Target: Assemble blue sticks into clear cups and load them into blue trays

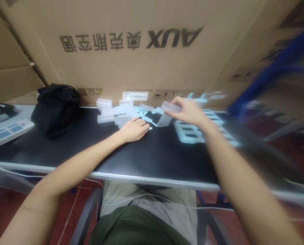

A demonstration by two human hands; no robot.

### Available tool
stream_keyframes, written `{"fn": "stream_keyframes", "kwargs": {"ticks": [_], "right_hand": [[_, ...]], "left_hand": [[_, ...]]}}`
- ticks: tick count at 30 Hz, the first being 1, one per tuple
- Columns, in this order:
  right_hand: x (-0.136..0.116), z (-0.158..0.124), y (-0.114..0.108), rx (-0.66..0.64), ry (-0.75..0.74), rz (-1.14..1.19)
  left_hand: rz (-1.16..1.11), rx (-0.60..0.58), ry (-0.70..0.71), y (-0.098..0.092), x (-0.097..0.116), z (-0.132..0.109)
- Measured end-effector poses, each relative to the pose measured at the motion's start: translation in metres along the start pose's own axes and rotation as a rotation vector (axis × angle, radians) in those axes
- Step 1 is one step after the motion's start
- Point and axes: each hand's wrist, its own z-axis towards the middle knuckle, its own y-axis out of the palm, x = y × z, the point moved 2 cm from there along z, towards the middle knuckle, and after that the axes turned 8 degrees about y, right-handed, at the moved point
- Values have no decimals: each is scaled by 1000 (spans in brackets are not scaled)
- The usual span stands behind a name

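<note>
My right hand [187, 110] is closed on a clear plastic box [171, 107], holding it by its right end above the table. Another clear piece [164, 120] stands just below it. My left hand [135, 130] rests low at the front of the pile, its fingers curled. A bit of light blue shows beside its fingertips; whether the fingers grip it is hidden. Thin light-blue plastic strips [149, 119] lie in a loose heap behind that hand. Several translucent boxes [106, 111] are piled to its left. A light-blue slotted tray [190, 136] lies under and beside my right forearm, blurred.
A large cardboard box [141, 71] walls off the back of the black table [152, 156]. At the left are a black cloth bag [56, 110] and a white power strip [11, 132]. A blue metal frame [259, 85] rises at the right. A white cable [154, 196] crosses my lap.
</note>
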Motion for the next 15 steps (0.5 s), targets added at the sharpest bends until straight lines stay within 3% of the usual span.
{"fn": "stream_keyframes", "kwargs": {"ticks": [6,15], "right_hand": [[-9,-1,14,-45,-33,6],[-3,-2,19,-79,-25,-45]], "left_hand": [[-47,30,-75,3,-5,10],[-106,-59,-199,10,-9,45]]}}
